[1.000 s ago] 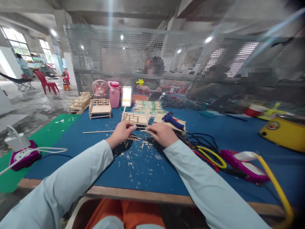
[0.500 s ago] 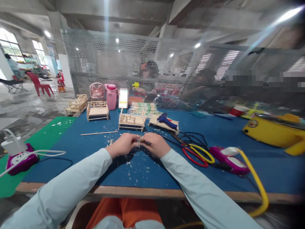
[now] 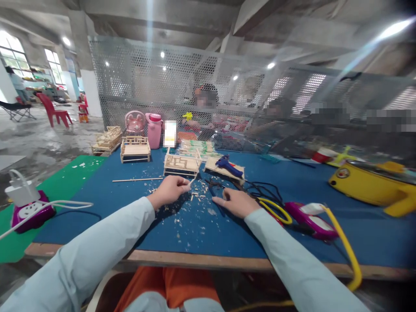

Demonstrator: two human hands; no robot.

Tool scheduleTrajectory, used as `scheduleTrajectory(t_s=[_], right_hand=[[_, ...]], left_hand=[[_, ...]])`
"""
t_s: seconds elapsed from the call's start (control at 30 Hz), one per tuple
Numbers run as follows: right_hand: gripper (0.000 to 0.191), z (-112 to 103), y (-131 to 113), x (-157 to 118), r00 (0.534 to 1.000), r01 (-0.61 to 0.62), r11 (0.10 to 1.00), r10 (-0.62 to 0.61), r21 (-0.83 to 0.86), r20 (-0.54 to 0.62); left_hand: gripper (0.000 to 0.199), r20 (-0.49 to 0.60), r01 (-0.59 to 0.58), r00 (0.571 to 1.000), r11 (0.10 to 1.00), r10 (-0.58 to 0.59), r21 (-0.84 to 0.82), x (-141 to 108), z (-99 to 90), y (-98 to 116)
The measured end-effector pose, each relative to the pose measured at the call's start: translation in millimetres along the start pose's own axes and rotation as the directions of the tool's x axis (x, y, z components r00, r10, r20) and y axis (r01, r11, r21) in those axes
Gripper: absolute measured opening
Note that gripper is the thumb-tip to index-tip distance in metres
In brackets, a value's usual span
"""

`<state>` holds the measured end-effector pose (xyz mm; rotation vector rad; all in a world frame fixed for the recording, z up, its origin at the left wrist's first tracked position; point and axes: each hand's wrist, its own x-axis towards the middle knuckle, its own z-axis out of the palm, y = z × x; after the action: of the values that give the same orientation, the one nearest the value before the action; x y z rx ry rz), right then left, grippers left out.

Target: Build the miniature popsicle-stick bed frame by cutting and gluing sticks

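Observation:
My left hand (image 3: pixel 170 190) is closed in a pinch on a short thin wooden stick (image 3: pixel 192 182), which points up to the right. Just beyond it stands a small bamboo frame model (image 3: pixel 182 164) with rails. My right hand (image 3: pixel 238 203) is low over the table, its thumb and bent forefinger apart. Close by its fingertips lies a dark metal tool (image 3: pixel 214 188), whose kind is unclear. Beside the wrist shows a yellow looped tool handle (image 3: pixel 276 210); a red one is mostly covered. Small wood bits (image 3: pixel 196 197) are scattered between my hands.
A blue glue gun (image 3: pixel 229 165) rests on a wooden panel. More bamboo models (image 3: pixel 135 149), a long stick (image 3: pixel 137 180) and a pink bottle (image 3: pixel 154 132) are at the left. Purple power strips (image 3: pixel 312 221), cables and a yellow pot (image 3: pixel 360 184) flank the workspace. A perforated metal screen (image 3: pixel 139 73) stands behind.
My hands, together earlier, have come apart. The right hand has moved right to the tools; the left stays near its place, the stick now plainly showing in its fingers.

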<state>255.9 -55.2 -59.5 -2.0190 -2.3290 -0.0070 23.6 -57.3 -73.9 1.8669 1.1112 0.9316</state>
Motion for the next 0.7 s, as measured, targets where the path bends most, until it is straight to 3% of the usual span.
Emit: scheduleTrajectory(t_s=[0.17, 0.27, 0.37, 0.43, 0.5, 0.57, 0.63, 0.7], right_hand=[[0.018, 10, -30, -6, 0.997, -0.071, 0.991, 0.066, -0.111, -0.049], [0.020, 11, -43, -8, 0.988, -0.135, 0.987, 0.127, -0.092, -0.092], [0.023, 1, -44, -12, 0.958, -0.149, 0.986, 0.164, 0.081, -0.235], [0.021, -11, -44, -16, 0.902, -0.049, 0.945, 0.180, 0.323, -0.392], [0.023, -22, -48, -21, 0.875, 0.134, 0.762, 0.210, 0.633, -0.437], [0.027, -29, -59, -27, 0.921, 0.220, 0.422, 0.208, 0.880, -0.330], [0.030, -30, -71, -32, 0.963, 0.196, 0.119, 0.166, 0.973, -0.214], [0.029, -24, -81, -36, 0.966, 0.211, -0.001, 0.156, 0.978, -0.208]], left_hand=[[0.019, -0.007, -0.061, 0.998, 0.997, 0.061, -0.054, -1, 4.5, 0], [0.022, 0.030, -0.103, 0.994, 0.994, 0.105, -0.041, -2, 8.0, 1], [0.023, -0.038, -0.159, 0.987, 0.987, 0.159, 0.004, -5, 13.6, 6], [0.021, -0.135, -0.221, 0.965, 0.974, 0.225, 0.045, -8, 17.6, 11], [0.017, -0.197, -0.265, 0.943, 0.963, 0.269, 0.050, -11, 20.6, 17], [0.016, -0.200, -0.282, 0.940, 0.959, 0.278, 0.006, -14, 22.2, 23], [0.018, -0.165, -0.280, 0.949, 0.958, 0.268, -0.054, -16, 23.2, 26], [0.021, -0.121, -0.271, 0.958, 0.959, 0.260, -0.087, -19, 24.8, 29]])
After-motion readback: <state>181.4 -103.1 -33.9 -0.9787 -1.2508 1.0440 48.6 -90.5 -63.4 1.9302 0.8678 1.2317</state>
